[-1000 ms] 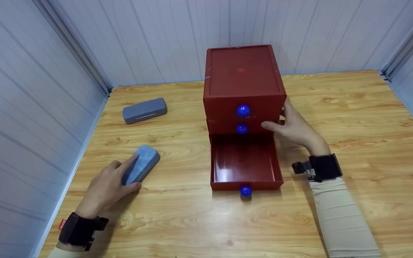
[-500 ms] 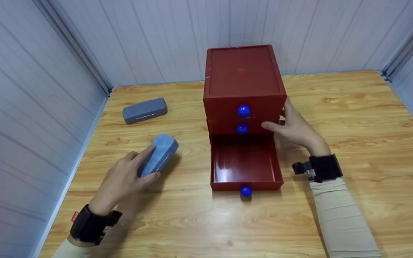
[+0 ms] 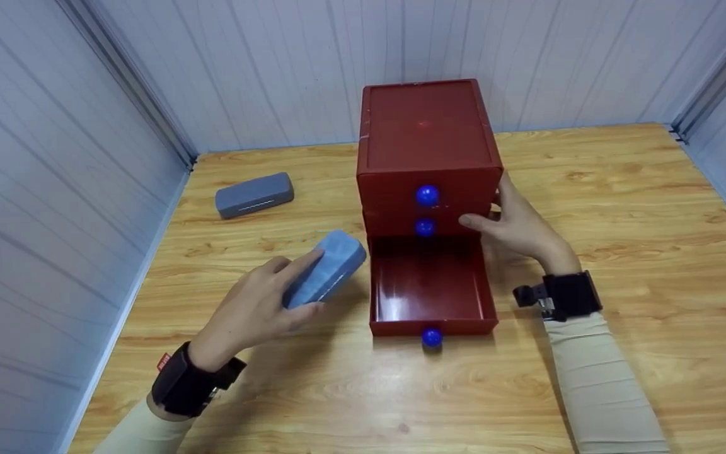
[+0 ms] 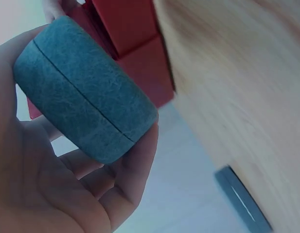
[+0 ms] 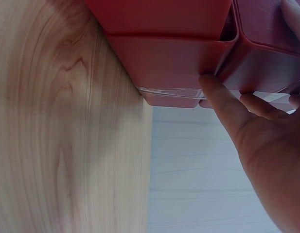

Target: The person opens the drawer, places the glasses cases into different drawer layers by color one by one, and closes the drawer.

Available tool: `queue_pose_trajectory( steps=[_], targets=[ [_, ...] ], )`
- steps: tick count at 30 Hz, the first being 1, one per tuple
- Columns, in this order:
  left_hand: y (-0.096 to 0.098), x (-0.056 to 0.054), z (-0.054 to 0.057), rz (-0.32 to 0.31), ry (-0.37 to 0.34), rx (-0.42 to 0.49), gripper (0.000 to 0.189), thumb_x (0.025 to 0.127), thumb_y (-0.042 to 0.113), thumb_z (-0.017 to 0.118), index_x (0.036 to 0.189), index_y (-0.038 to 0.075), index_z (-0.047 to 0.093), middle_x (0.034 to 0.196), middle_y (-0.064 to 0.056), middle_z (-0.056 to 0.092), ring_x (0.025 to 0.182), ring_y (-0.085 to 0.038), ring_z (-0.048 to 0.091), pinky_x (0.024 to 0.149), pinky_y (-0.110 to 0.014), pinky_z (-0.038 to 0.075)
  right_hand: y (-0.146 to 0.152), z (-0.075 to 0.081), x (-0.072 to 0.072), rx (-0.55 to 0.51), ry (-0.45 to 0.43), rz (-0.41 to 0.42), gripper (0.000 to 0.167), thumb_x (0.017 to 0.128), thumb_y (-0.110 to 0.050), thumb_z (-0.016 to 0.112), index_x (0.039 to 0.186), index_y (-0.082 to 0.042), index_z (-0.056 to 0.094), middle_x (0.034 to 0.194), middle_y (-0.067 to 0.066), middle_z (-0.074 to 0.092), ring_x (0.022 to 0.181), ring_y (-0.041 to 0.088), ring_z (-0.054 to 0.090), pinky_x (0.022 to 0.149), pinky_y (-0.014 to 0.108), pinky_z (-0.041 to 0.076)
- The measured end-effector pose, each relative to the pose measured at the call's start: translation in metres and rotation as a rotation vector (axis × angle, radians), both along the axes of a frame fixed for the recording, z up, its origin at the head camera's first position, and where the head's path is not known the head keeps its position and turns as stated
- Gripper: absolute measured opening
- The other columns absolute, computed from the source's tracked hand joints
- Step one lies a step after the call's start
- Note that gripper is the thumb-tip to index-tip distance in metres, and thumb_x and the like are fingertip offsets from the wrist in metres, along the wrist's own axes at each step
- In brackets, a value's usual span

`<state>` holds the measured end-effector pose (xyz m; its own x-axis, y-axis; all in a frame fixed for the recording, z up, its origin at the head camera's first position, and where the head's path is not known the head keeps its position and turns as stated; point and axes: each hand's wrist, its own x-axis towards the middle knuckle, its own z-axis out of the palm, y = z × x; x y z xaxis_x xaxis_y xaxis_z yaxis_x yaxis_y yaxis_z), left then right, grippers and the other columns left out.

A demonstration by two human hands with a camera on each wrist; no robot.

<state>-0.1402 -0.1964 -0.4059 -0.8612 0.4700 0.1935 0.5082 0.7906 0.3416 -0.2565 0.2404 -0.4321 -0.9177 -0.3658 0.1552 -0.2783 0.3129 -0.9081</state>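
Observation:
A light-blue glasses case (image 3: pixel 331 265) is gripped by my left hand (image 3: pixel 262 302), thumb on its near side and fingers over the far side. It is raised above the table, just left of the pulled-out bottom drawer (image 3: pixel 432 326). The left wrist view shows the end of the glasses case (image 4: pixel 86 87) with its seam line. My right hand (image 3: pixel 520 227) rests against the right side of the red drawer unit (image 3: pixel 426 126), thumb across the front of the middle drawer. In the right wrist view, straight fingers (image 5: pixel 222 102) press on the unit's side.
A grey glasses case (image 3: pixel 254 194) lies on the wooden table (image 3: pixel 312 403) at the back left. Blue round knobs (image 3: pixel 427 195) stick out from the drawer fronts. White panel walls (image 3: pixel 275 69) stand behind and at both sides.
My left hand has lifted the light-blue glasses case off the table and carried it right, toward the pulled-out drawer. My right hand and the drawer unit have stayed in place.

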Motion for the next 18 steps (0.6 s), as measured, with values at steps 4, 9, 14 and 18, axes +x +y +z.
queue_pose_trajectory(
  steps=[4, 9, 14, 18],
  targets=[
    [0.015, -0.001, 0.005, -0.032, -0.025, -0.002, 0.081, 0.090, 0.046, 0.081, 0.162, 0.026, 0.049, 0.117, -0.019, 0.066, 0.086, -0.025, 0.063, 0.069, -0.037, 0.055, 0.000, 0.000, 0.000, -0.003, 0.001, 0.004, 0.095, 0.100, -0.023, 0.077, 0.169, -0.032, 0.013, 0.164, 0.009, 0.036, 0.148, 0.037, 0.042, 0.116, 0.063, 0.043],
    [0.035, -0.004, 0.013, -0.084, -0.083, -0.015, 0.080, 0.091, 0.049, 0.079, 0.162, 0.028, 0.048, 0.118, -0.016, 0.066, 0.087, -0.023, 0.062, 0.068, -0.034, 0.055, 0.000, 0.000, -0.001, -0.007, 0.008, 0.010, 0.095, 0.101, -0.023, 0.076, 0.170, -0.033, 0.012, 0.165, 0.008, 0.035, 0.147, 0.037, 0.042, 0.115, 0.062, 0.043],
    [0.057, -0.007, 0.018, -0.155, -0.101, -0.029, 0.079, 0.091, 0.052, 0.077, 0.161, 0.027, 0.050, 0.117, -0.015, 0.068, 0.083, -0.020, 0.062, 0.065, -0.033, 0.054, 0.000, 0.000, 0.000, -0.001, 0.010, 0.009, 0.096, 0.101, -0.022, 0.077, 0.170, -0.033, 0.011, 0.165, 0.009, 0.035, 0.149, 0.038, 0.041, 0.115, 0.063, 0.042],
    [0.075, -0.011, 0.020, -0.206, -0.112, -0.048, 0.078, 0.092, 0.052, 0.076, 0.161, 0.025, 0.049, 0.115, -0.014, 0.068, 0.080, -0.018, 0.061, 0.063, -0.031, 0.053, 0.001, 0.000, 0.000, 0.001, 0.004, 0.009, 0.096, 0.100, -0.024, 0.077, 0.170, -0.035, 0.011, 0.167, 0.007, 0.033, 0.151, 0.037, 0.039, 0.116, 0.063, 0.042]
  ],
)
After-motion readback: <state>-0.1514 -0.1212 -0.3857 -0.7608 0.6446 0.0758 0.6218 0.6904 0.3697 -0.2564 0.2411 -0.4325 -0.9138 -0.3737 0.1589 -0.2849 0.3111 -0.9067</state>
